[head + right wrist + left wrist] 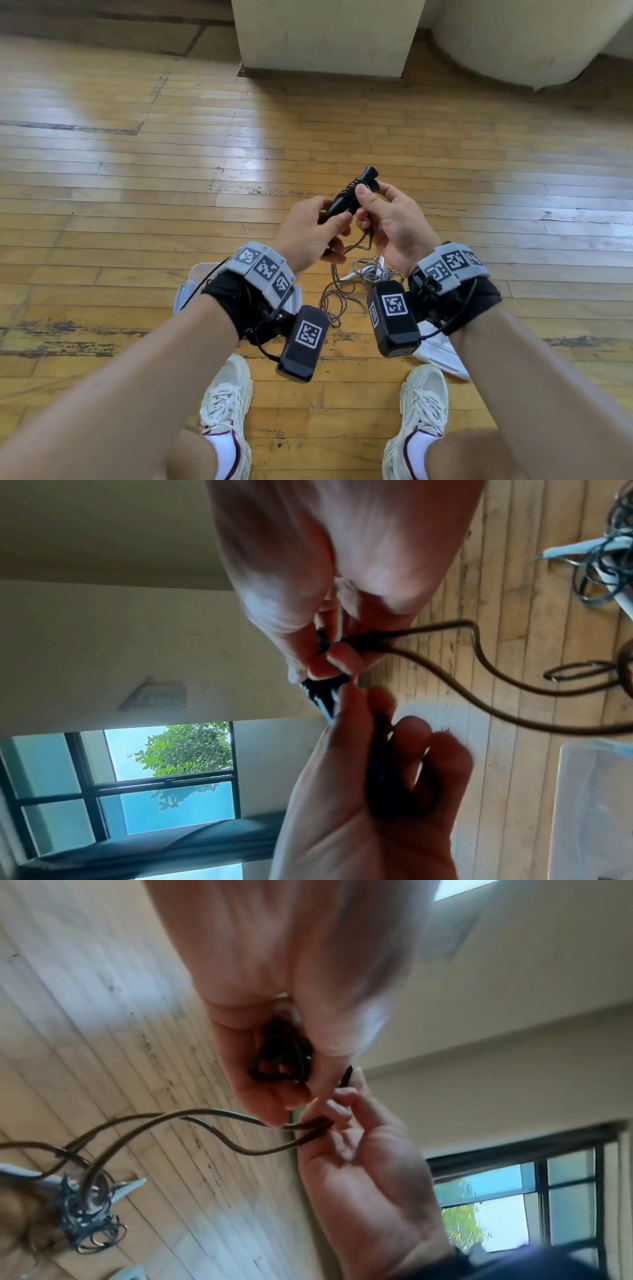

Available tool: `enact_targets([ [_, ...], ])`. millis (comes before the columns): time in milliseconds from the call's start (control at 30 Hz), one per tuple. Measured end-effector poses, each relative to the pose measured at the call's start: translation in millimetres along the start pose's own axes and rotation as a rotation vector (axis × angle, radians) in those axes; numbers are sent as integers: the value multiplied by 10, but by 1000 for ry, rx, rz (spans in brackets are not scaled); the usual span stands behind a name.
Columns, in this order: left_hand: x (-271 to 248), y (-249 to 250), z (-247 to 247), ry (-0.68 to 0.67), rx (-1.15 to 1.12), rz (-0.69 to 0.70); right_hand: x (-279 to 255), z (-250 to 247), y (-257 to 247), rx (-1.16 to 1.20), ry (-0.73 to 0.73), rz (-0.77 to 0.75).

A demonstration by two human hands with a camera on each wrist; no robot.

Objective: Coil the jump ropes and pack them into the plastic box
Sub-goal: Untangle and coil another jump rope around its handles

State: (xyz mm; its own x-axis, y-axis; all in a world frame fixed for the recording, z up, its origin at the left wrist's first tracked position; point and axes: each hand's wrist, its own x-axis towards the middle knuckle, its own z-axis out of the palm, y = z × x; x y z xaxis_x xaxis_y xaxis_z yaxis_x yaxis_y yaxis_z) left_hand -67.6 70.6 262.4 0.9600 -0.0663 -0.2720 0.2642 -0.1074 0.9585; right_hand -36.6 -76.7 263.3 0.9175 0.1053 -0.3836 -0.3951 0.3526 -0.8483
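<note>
Both hands up in front of the person, above the wood floor [137,192]. Left hand [310,233] is curled around the 2 black handles [349,195] of a jump rope, with coiled brown cord tucked in its palm. Right hand [394,219] pinches the upper part of the same handles with thumb and forefinger; its lower fingers hook 2 strands of the brown cord [219,1123].

From the hands the brown cord drops in loose loops to the floor [337,294], just ahead of the person's 2 white sneakers [227,407].

Beside those loops, on the right-hand side, lies a second jump rope [368,272]: pale handles and a grey-blue cord in a tangle, touching or overlapping the brown loops.

The clear plastic box [191,284] sits on the floor left of the brown loops, mostly hidden behind the left forearm and wrist camera. What it holds cannot be seen.

A white sheet or lid [442,353] lies near the right sneaker, partly covered by the right wrist camera.

Beyond the hands, a cream pillar base [325,37] stands on the floor, with a rounded cream form [520,37] to its right.
</note>
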Motion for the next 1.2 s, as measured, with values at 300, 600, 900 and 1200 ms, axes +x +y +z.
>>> enact_targets([
  [300,27,-32,49,111,-63,-26,3,-30,-13,-463,-27,-72],
  [600,94,-66,-11,210,198,7,-54,-31,17,-565,-173,-139],
  [900,27,85,-34,-24,-571,-267,-13,-97,-25,-371,-95,-28],
  [1200,-54,130,-29,-364,-901,-448,-68,-28,-14,-48,-262,-92],
])
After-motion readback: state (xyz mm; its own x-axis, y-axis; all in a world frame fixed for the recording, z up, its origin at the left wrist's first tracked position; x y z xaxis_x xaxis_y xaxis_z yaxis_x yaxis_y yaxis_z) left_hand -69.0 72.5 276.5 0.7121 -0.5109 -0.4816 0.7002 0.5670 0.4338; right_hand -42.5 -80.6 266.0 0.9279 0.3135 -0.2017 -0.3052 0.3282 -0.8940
